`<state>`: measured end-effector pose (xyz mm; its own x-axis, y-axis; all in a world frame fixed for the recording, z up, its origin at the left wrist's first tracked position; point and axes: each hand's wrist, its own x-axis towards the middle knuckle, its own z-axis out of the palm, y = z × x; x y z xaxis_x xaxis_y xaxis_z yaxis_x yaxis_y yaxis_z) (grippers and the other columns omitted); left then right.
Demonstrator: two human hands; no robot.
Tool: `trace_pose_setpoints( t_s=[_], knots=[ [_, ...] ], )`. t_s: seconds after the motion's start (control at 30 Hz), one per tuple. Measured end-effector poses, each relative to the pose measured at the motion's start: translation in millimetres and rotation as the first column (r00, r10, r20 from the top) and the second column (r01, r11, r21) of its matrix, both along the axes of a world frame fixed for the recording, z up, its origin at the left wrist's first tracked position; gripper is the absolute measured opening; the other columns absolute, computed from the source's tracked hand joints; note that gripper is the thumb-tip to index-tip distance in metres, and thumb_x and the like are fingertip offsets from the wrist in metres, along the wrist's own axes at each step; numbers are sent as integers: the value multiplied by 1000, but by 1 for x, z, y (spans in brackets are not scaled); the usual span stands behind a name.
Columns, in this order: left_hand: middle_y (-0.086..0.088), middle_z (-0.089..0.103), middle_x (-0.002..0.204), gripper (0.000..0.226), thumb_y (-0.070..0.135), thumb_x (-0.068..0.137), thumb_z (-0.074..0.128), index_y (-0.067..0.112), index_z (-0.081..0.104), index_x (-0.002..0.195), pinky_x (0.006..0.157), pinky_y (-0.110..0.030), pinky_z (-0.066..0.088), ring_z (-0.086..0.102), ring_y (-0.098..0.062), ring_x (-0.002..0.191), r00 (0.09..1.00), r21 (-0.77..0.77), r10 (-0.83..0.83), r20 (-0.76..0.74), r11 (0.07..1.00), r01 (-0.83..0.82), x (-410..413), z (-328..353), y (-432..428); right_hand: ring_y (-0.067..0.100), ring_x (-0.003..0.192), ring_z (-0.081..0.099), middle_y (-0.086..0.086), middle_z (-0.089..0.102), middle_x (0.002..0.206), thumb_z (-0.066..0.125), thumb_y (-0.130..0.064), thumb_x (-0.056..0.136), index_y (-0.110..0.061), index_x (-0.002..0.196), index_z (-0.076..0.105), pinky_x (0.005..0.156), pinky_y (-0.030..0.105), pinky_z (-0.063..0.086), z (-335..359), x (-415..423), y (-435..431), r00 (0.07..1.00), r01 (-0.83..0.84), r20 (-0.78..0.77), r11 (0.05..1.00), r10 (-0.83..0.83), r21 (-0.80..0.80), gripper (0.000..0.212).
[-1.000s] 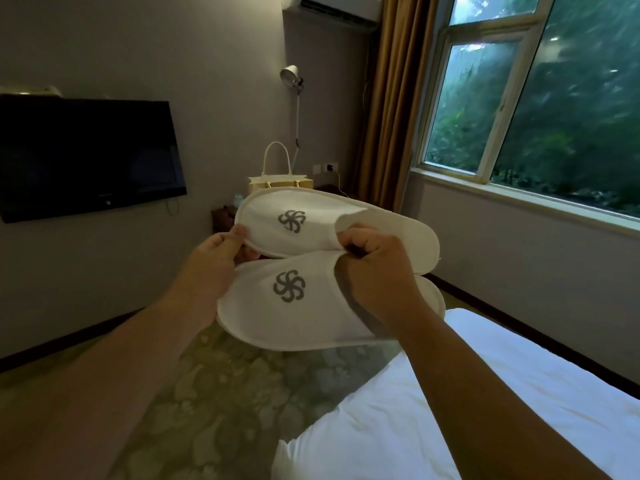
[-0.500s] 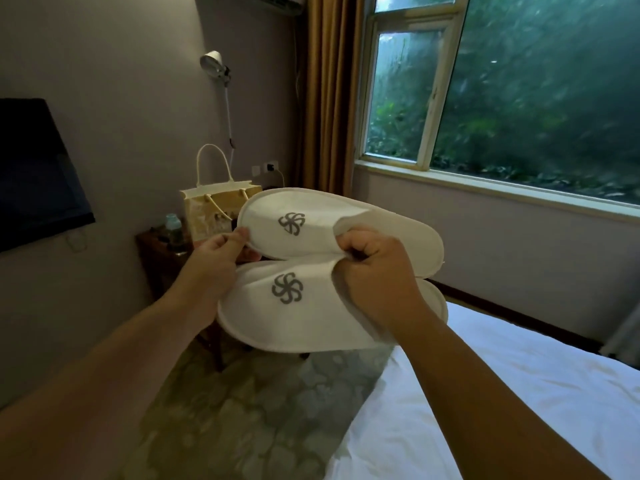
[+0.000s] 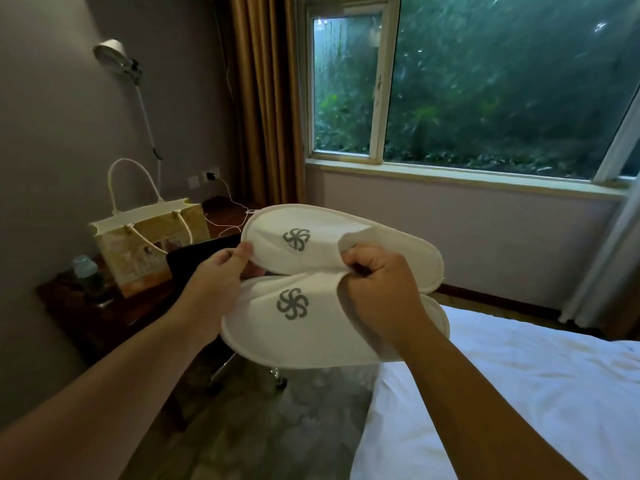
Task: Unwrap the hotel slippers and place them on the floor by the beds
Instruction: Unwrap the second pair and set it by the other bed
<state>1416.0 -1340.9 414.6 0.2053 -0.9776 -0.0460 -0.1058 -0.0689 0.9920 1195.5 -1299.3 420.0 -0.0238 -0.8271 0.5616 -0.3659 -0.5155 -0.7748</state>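
Two white hotel slippers with grey pinwheel logos are held side by side in the air, toes to the left. The upper slipper (image 3: 381,251) lies just behind the lower slipper (image 3: 294,327). My left hand (image 3: 216,282) pinches the toe edge of the upper slipper between thumb and fingers. My right hand (image 3: 381,292) is closed on the vamp openings of both slippers. No wrapper shows on them. The patterned carpet floor (image 3: 277,427) lies below, beside the white bed (image 3: 502,393) at the lower right.
A dark wooden side table (image 3: 104,317) stands at the left with a paper gift bag (image 3: 149,247), a water bottle (image 3: 86,275) and a charging cable. A wall lamp, a tan curtain and a large window fill the back. A chair base with castors (image 3: 280,379) sits under the slippers.
The view has swung to the right: the wall TV has left the frame and the table and window have come into it. Both hands keep the same hold on the slippers.
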Motion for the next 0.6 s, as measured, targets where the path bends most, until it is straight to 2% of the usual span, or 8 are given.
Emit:
trace_pose_setpoints(
  t_s=[0.07, 0.13, 0.27, 0.33, 0.43, 0.53, 0.6],
  knots=[
    [13, 75, 74, 34, 54, 97, 50, 26, 69, 98, 44, -22, 50, 72, -7, 58, 1000, -4, 5, 22, 1000, -5, -1, 5, -31, -9, 76, 61, -20, 67, 77, 63, 8, 77, -23, 79, 72, 71, 6, 47, -2, 0, -28, 999, 19, 34, 1000, -19, 3, 32],
    [14, 75, 72, 33, 55, 96, 51, 27, 69, 98, 46, -23, 49, 71, -6, 57, 1000, -15, 6, 28, 1000, -6, -1, 10, -63, -12, 75, 61, -24, 68, 74, 63, 9, 75, -31, 75, 70, 69, 3, 45, 0, -1, -55, 998, 13, 56, 1000, -14, 9, 40],
    [14, 75, 71, 34, 57, 95, 51, 27, 68, 96, 37, -19, 48, 72, -8, 56, 1000, -20, -19, 24, 1000, 19, -5, 13, -116, -10, 76, 61, -25, 68, 75, 63, 3, 73, -27, 81, 72, 70, 3, 44, 7, -7, -104, 999, 31, 38, 1000, -31, 1, 32],
    [12, 75, 72, 35, 55, 96, 51, 25, 68, 97, 37, -20, 50, 72, -9, 57, 998, -9, -55, 6, 998, 55, -13, 11, -139, -10, 75, 61, -29, 67, 76, 60, -5, 70, -35, 78, 70, 69, 2, 43, 8, -12, -122, 998, 56, 16, 998, -56, 0, 31],
    [7, 76, 75, 35, 53, 96, 53, 21, 69, 99, 51, -27, 52, 74, -12, 62, 992, 21, -128, -6, 991, 128, -33, 8, -180, -11, 77, 61, -33, 67, 77, 59, -12, 68, -41, 76, 67, 69, 2, 43, 4, -26, -149, 992, 121, 15, 992, -121, 27, 31],
    [5, 75, 74, 35, 50, 97, 53, 20, 69, 97, 47, -26, 52, 74, -13, 62, 976, 31, -217, -3, 976, 217, -57, 4, -223, -15, 78, 61, -38, 65, 77, 61, -11, 69, -39, 78, 68, 70, 1, 44, -2, -44, -177, 977, 212, 27, 976, -213, 46, 31],
    [7, 75, 74, 34, 50, 98, 52, 21, 69, 97, 45, -25, 53, 74, -14, 62, 961, 28, -275, -10, 961, 275, -73, 0, -254, -15, 76, 61, -38, 65, 75, 64, -3, 72, -35, 79, 70, 69, 1, 44, -6, -56, -196, 964, 264, 14, 963, -265, 45, 33]
  ],
)
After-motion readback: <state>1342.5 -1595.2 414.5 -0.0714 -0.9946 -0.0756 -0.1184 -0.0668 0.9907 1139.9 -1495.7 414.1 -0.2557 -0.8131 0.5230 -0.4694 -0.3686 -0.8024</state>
